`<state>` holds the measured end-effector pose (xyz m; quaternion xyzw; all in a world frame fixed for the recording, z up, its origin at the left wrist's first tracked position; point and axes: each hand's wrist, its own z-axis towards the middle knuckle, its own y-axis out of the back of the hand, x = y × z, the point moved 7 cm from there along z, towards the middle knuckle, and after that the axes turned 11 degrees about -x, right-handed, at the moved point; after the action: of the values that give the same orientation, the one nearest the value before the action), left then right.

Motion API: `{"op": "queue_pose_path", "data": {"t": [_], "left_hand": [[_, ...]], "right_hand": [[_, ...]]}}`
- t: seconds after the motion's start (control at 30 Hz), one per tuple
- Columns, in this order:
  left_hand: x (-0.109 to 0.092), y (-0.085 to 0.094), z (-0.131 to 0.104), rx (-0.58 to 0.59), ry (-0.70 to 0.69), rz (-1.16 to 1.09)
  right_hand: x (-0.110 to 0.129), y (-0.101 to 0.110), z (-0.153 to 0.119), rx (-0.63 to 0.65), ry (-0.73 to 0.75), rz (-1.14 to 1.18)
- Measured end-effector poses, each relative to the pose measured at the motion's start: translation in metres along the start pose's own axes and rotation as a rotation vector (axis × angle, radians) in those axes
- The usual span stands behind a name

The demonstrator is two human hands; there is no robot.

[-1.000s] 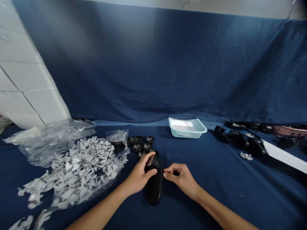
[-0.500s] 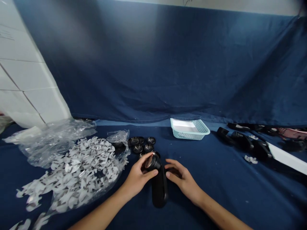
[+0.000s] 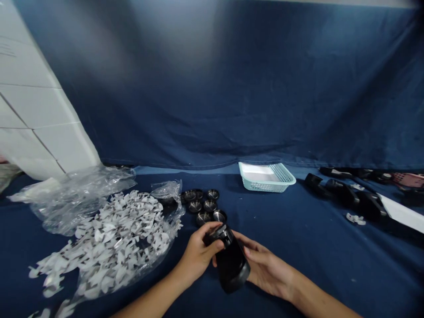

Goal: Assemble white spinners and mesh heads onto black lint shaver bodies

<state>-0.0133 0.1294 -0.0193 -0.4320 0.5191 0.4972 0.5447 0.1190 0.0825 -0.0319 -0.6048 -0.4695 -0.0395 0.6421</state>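
Between my two hands is a black handheld casing [image 3: 230, 263], long and rounded, tilted with its lower end toward the right. My left hand [image 3: 198, 251] grips its upper end, thumb across the front, beside a ridged dark part there. My right hand [image 3: 265, 269] is closed around the casing's right side, with its fingers running behind it and partly hidden. Just beyond my hands, several dark round cups [image 3: 195, 206] with shiny insides stand on the blue cloth.
Many small grey-white plastic pieces [image 3: 122, 243] are heaped on clear film at left, with crumpled clear bags [image 3: 82, 190] behind. A pale turquoise basket [image 3: 266, 187] stands at the back. More black parts [image 3: 341, 192], a white strip [image 3: 402, 212] and a pink basket [image 3: 409, 179] lie at right.
The casing has turned and tilted, its lower end swinging right and toward me. My right hand, earlier beside it with fingers apart, has closed around it. The view has shifted slightly.
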Motion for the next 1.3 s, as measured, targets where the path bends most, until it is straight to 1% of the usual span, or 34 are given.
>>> {"op": "queue_pose_path", "data": {"t": [0.17,0.27,0.4,0.67,0.8,0.97,1.13,1.23,1.3], "left_hand": [[0.004,0.005,0.002,-0.050,-0.007,-0.024],[0.010,0.003,0.001,-0.041,0.015,-0.044],[0.015,-0.003,0.000,0.000,0.047,-0.063],[0.014,-0.006,-0.001,0.042,0.034,-0.076],[0.014,-0.007,-0.002,0.059,0.043,-0.078],[0.009,-0.009,-0.004,0.074,0.052,-0.077],[0.005,-0.009,-0.003,0.067,0.042,-0.074],[0.004,-0.009,-0.004,0.053,0.033,-0.066],[0.002,-0.008,-0.006,0.033,0.018,-0.056]], "right_hand": [[-0.015,-0.009,-0.002,-0.084,-0.058,0.121],[-0.020,-0.009,-0.002,-0.146,-0.057,0.184],[-0.020,-0.003,0.000,-0.213,-0.022,0.195],[-0.015,-0.007,0.001,-0.203,0.022,0.172],[-0.015,-0.005,0.000,-0.250,0.019,0.140],[-0.012,-0.003,-0.001,-0.302,0.028,0.094],[-0.012,-0.003,-0.001,-0.285,0.030,0.087],[-0.013,-0.003,0.001,-0.240,0.030,0.114],[-0.014,-0.002,0.003,-0.200,0.002,0.167]]}}
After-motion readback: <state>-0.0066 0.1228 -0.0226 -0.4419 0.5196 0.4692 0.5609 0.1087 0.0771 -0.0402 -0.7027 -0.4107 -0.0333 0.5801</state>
